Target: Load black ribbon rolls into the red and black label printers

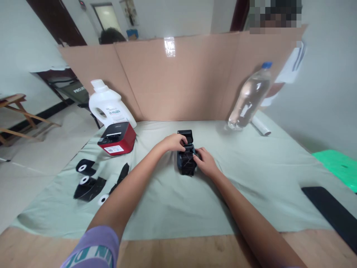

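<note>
A small black label printer [186, 160] stands in the middle of the pale green cloth [251, 178], its lid raised at the back. My left hand [173, 142] curls over the printer's top left edge by the open lid. My right hand [205, 160] presses against the printer's right side, fingers bent at the paper compartment. A black roll seems to sit inside the printer, though my fingers hide most of it. Both forearms reach in from the near edge.
A red and black printer [117, 139] and a white detergent jug [108, 106] stand at the left. Black paper rolls [88, 182] lie front left. A water bottle [249, 97] leans against the cardboard screen [178, 78]. A black flat object [331, 210] lies at the right.
</note>
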Motion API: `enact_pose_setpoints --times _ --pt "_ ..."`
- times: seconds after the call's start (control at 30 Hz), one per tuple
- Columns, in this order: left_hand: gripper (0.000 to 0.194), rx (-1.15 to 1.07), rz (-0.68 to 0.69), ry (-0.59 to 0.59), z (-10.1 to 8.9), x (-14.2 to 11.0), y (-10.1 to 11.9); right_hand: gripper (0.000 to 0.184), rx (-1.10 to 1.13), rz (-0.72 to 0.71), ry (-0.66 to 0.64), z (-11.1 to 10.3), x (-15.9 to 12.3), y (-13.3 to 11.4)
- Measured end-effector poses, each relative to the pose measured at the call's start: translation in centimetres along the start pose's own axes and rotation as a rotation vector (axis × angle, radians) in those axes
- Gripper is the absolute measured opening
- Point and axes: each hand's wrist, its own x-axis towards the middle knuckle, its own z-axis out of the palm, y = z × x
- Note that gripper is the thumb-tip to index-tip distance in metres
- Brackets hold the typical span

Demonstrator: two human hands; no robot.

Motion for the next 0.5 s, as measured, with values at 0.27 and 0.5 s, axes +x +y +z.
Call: enact_pose_setpoints --times 0.27,0.5 --pt "0.040 -0.214 -0.088 0.078 -0.2 -0.5 0.7 0.034 0.014 -0.004 0.000 -0.2 -0.1 -0.1" --pt "0.035 -0.793 -0.241 0.143 0.2 -4.5 1.1 0.035 0.013 -0.010 0.025 0.1 0.1 0.4"
